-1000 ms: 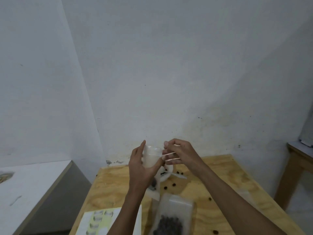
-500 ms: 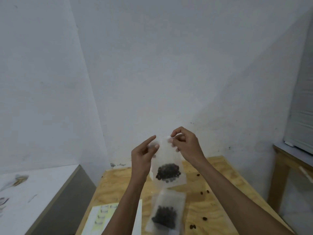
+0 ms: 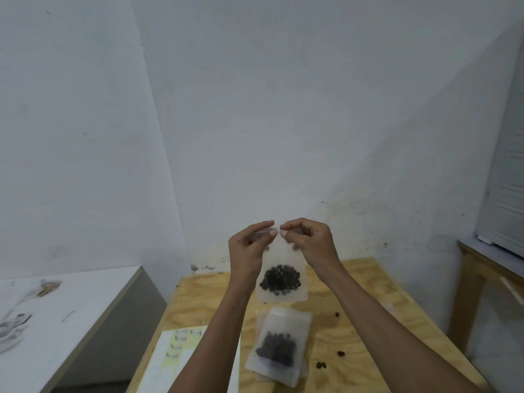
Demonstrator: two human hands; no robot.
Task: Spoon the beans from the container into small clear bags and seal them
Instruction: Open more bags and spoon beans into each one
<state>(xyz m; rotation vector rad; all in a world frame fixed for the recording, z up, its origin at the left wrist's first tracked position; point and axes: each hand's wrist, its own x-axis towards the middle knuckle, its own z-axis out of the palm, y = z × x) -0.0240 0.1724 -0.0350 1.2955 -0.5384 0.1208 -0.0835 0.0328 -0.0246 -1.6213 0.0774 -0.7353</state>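
A small clear bag (image 3: 281,293) with dark beans in its bottom hangs upright in the air above the wooden table (image 3: 368,321). My left hand (image 3: 249,248) pinches the left part of the bag's top edge. My right hand (image 3: 307,241) pinches the right part of that edge, and the fingertips of both hands almost meet at the middle. A second clear bag of beans (image 3: 276,347) lies flat on the table below. The bean container and the spoon are hidden from view.
Several loose beans (image 3: 340,353) lie scattered on the table's right side. A white and yellow sheet (image 3: 173,353) lies at the near left. A white surface (image 3: 56,307) stands to the left, another wooden table (image 3: 482,259) to the right, and a white wall behind.
Both hands lifted the bag up clear of the table and turned its face toward me. Their fingertips moved together along the top edge. The view tilted up, hiding the bowl.
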